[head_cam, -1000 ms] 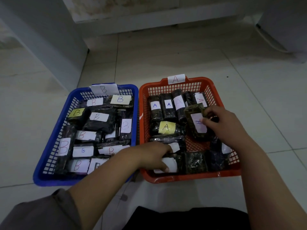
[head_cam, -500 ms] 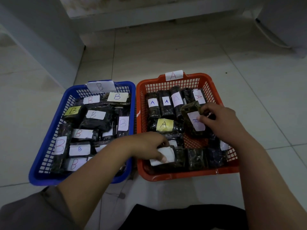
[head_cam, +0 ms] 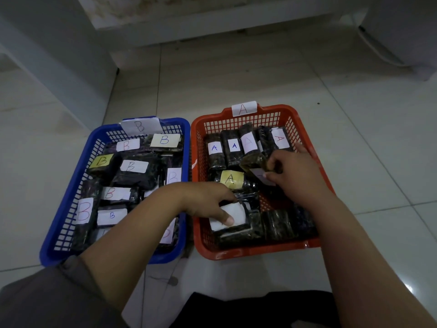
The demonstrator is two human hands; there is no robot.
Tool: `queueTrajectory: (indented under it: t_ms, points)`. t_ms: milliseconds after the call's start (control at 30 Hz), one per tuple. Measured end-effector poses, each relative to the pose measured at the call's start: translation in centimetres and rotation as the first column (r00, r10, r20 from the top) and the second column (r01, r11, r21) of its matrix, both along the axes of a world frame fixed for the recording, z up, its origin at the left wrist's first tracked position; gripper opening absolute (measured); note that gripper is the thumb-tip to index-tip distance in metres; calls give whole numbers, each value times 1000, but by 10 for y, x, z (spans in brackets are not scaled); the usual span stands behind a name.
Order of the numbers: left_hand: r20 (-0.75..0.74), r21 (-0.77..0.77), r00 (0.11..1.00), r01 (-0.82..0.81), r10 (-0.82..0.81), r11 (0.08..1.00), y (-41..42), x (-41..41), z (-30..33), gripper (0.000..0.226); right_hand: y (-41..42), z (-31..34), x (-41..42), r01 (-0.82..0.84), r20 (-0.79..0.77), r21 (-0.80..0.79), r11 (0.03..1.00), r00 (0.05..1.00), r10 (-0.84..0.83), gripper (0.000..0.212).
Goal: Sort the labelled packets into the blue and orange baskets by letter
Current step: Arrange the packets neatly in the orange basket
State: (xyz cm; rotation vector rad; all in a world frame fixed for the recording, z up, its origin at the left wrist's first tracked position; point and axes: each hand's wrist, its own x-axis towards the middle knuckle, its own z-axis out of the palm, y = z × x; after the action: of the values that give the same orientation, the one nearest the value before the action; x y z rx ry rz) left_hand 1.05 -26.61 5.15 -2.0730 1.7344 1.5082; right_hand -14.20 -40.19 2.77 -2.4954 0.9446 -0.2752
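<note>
Crowding the orange basket (head_cam: 305, 247), packets (lettered A) (head_cam: 234, 147) hem both hands.

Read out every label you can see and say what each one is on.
"B": tag on blue basket, and its packets.
"A": tag on orange basket, and its packets.
Unreadable: labels under left hand and right hand.

Dark packets fill 2 baskets – B-labelled in blue basket (head_cam: 52, 247), A-labelled in orange basket (head_cam: 255, 253).
</note>
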Motion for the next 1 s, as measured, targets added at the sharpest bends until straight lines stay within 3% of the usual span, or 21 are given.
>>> queueTrajectory:
  t_ms: [167, 400, 633, 767, 933, 1000]
  points:
    - [23, 3, 1000, 14, -14, 1000, 5, -7, -11, 40, -3, -10, -1, 112, 143, 155, 982, 981, -134, 23]
    - [60, -28, 998, 3, -1, 1000, 7, -18, -20, 49, -6, -9, -7, 62, 193, 249, 967, 975, -112, 22]
    - [87, -172, 996, -10, 25, 985, 23, -28, -23, 64, -18, -5, -14, 223, 247, 324, 919, 918, -310, 12]
    - [23, -212, 997, -67, 74, 975, 27, -29, -26, 72, -21, -4, -10, 189, 284, 321, 928, 916, -284, 31]
    - [10, -179, 996, -86, 89, 980, 23, -29, -29, 65, -46, 4, 20, 217, 281, 39, 975, 935, -219, 20]
    - [-11, -167, 993, -116, 116, 979, 22, -27, -29, 71, -62, 7, 37, 185, 159, -103, 977, 973, -168, 21]
